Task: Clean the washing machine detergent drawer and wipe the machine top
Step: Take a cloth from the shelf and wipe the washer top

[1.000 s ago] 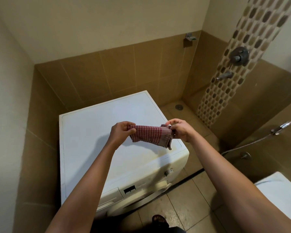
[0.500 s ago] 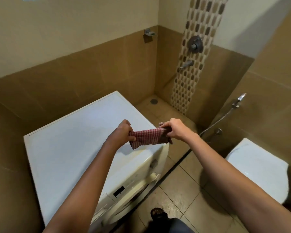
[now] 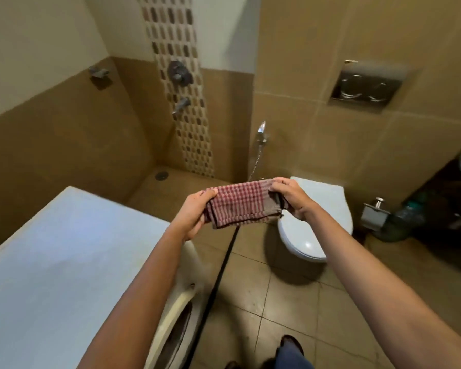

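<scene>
A folded red-and-white checked cloth (image 3: 238,203) is stretched between both hands at chest height, over the floor to the right of the washing machine. My left hand (image 3: 194,211) grips its left end and my right hand (image 3: 290,198) pinches its right end. The white washing machine top (image 3: 64,262) fills the lower left, and its round door (image 3: 176,334) shows below my left forearm. The detergent drawer is out of sight.
A white toilet (image 3: 314,227) with its lid down stands just right of the cloth. A hand spray hose (image 3: 260,147) hangs on the wall behind. Shower taps (image 3: 180,75) and a floor drain (image 3: 161,175) sit in the far corner. A flush plate (image 3: 365,86) is at upper right.
The view has swung right, away from the machine towards the toilet. Both hands have kept hold of the cloth and now carry it beyond the machine's right edge.
</scene>
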The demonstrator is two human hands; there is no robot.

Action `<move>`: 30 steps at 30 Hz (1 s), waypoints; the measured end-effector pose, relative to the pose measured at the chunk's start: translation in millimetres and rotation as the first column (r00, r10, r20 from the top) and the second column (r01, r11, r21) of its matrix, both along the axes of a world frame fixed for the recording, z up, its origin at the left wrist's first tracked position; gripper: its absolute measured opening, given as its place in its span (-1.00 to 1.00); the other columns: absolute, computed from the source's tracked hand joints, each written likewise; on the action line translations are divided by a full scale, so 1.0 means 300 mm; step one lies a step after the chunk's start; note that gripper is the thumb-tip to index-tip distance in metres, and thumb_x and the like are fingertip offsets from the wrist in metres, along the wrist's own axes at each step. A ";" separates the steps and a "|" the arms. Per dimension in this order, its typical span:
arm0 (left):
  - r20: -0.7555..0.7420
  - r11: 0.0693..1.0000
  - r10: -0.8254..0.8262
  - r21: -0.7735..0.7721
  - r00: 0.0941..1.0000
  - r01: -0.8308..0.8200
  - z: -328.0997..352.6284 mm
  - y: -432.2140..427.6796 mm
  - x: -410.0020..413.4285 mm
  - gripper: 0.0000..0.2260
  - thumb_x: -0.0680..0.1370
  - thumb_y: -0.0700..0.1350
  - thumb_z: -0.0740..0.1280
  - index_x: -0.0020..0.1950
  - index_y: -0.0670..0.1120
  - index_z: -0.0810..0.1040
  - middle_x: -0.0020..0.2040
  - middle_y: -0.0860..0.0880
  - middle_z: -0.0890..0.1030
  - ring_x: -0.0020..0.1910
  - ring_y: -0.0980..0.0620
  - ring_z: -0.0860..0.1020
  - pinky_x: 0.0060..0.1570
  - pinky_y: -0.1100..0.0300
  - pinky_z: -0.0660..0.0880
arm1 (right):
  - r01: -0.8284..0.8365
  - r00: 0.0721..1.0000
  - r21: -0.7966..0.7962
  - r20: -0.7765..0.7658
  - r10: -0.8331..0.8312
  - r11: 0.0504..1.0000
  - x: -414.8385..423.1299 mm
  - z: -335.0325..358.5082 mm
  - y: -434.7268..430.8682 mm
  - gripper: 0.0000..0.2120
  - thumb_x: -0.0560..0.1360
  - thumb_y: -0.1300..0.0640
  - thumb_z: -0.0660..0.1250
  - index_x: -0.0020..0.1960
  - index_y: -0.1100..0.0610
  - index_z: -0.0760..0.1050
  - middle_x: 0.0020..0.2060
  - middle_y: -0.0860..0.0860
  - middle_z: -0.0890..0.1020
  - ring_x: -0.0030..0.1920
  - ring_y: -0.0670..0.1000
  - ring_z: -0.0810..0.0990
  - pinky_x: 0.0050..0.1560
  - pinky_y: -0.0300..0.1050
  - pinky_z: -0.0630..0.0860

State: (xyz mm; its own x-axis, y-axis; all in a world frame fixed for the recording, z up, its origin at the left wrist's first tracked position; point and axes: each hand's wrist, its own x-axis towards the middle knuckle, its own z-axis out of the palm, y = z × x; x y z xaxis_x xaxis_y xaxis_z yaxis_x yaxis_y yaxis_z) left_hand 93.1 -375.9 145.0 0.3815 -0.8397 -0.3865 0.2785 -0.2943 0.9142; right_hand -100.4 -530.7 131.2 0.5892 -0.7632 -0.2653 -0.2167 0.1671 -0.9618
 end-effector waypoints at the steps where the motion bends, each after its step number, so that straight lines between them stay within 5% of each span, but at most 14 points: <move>1: 0.019 1.000 -0.001 0.029 1.000 0.000 0.003 -0.061 -0.057 -0.80 0.63 -0.14 0.22 0.17 -0.15 0.57 -0.03 -0.08 0.69 -0.10 0.08 0.65 -0.23 0.23 0.58 | 0.064 0.996 -0.036 -0.065 -0.066 0.997 -0.057 0.004 -0.021 -0.95 0.41 0.22 0.32 -0.23 0.13 0.52 -0.29 0.07 0.52 -0.27 -0.03 0.50 -0.29 -0.17 0.40; 4: 0.178 0.993 -0.040 0.113 0.983 0.020 -0.021 -0.240 -0.238 -0.77 0.56 -0.12 0.35 0.17 -0.19 0.58 -0.02 -0.11 0.68 -0.09 0.00 0.66 -0.16 0.14 0.62 | 0.091 0.926 -0.292 -0.326 -0.188 0.952 -0.251 0.029 -0.083 -0.89 0.41 0.23 0.30 -0.29 0.14 0.45 -0.39 0.06 0.50 -0.58 -0.18 0.42 -0.52 -0.23 0.30; 8: 0.497 0.971 -0.237 0.129 0.835 0.199 -0.003 -0.448 -0.582 -0.78 0.41 -0.05 0.48 -0.07 -0.16 0.60 -0.14 -0.06 0.67 -0.12 -0.02 0.63 -0.04 0.04 0.60 | 0.136 0.806 -0.390 -0.490 -0.331 0.911 -0.527 0.067 -0.148 -0.80 0.44 0.18 0.31 -0.34 0.19 0.43 -0.44 0.03 0.48 -0.43 -0.02 0.44 -0.50 -0.20 0.31; 13: 0.647 0.891 -0.396 0.097 0.652 0.444 0.039 -0.622 -1.075 -0.88 0.43 -0.15 0.44 -0.12 -0.15 0.55 -0.21 -0.10 0.65 -0.21 -0.05 0.58 -0.16 0.12 0.50 | 0.374 0.839 -0.223 -0.331 -0.431 0.900 -0.901 0.076 -0.220 -0.70 0.49 0.23 0.29 -0.41 0.11 0.46 -0.53 -0.03 0.49 -0.49 -0.11 0.46 -0.52 -0.33 0.33; 17: 0.701 0.778 -0.490 0.085 0.518 0.622 0.060 -0.749 -1.423 -0.89 0.46 -0.16 0.36 -0.07 -0.15 0.65 -0.18 -0.10 0.68 -0.16 -0.05 0.61 -0.23 0.22 0.42 | 0.529 0.802 -0.076 -0.280 -0.527 0.845 -1.220 0.066 -0.314 -0.77 0.49 0.09 0.23 -0.23 0.19 0.54 -0.30 0.12 0.59 -0.26 0.07 0.56 -0.25 -0.12 0.47; 21: 0.680 0.672 -0.568 0.056 0.465 0.739 0.080 -0.854 -1.711 -0.80 0.58 -0.09 0.28 0.07 -0.07 0.68 -0.11 0.02 0.65 -0.11 0.06 0.58 -0.30 0.37 0.37 | 0.656 0.752 0.174 -0.069 -0.655 0.735 -1.525 0.072 -0.366 -0.76 0.55 0.07 0.20 -0.13 0.15 0.59 -0.28 0.06 0.61 -0.31 -0.01 0.57 -0.25 -0.15 0.50; 24: 0.661 0.596 -0.633 0.084 0.403 0.799 0.078 -0.931 -1.884 -0.78 0.60 -0.14 0.20 -0.04 -0.06 0.66 -0.16 -0.05 0.63 -0.25 0.05 0.55 -0.40 0.48 0.36 | 0.670 0.718 0.197 0.075 -0.692 0.716 -1.712 0.075 -0.384 -0.88 0.53 0.13 0.34 -0.10 0.14 0.63 -0.28 0.04 0.70 -0.26 -0.03 0.67 -0.22 -0.15 0.60; 27: 0.657 0.557 -0.625 -0.001 0.421 0.830 0.063 -1.007 -2.044 -0.75 0.56 -0.23 0.22 0.07 -0.06 0.67 -0.12 0.04 0.64 -0.20 0.15 0.57 -0.25 0.55 0.40 | 0.730 0.623 0.257 0.128 -0.771 0.633 -1.898 0.044 -0.446 -0.91 0.49 0.32 0.35 -0.04 0.23 0.61 -0.28 0.10 0.70 -0.27 0.02 0.68 -0.25 -0.13 0.63; 30: 0.528 0.683 -0.577 -0.106 0.623 0.723 0.001 -1.122 -2.161 -0.79 0.53 -0.24 0.27 0.04 -0.06 0.67 -0.08 0.05 0.69 -0.08 0.11 0.64 -0.02 0.27 0.58 | 0.811 0.470 0.339 0.106 -0.876 0.476 -2.059 0.016 -0.542 -0.89 0.48 0.42 0.29 -0.02 0.32 0.56 -0.33 0.12 0.69 -0.33 0.03 0.68 -0.32 -0.12 0.63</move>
State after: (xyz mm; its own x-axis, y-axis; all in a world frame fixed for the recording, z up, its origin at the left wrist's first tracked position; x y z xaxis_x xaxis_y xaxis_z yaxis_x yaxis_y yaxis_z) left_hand -555.2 -712.4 145.3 -0.2532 -0.9668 -0.0351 -0.3133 0.0476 0.9485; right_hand -718.2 -693.4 135.9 -0.2501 -0.8603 -0.4442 0.3675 0.3400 -0.8656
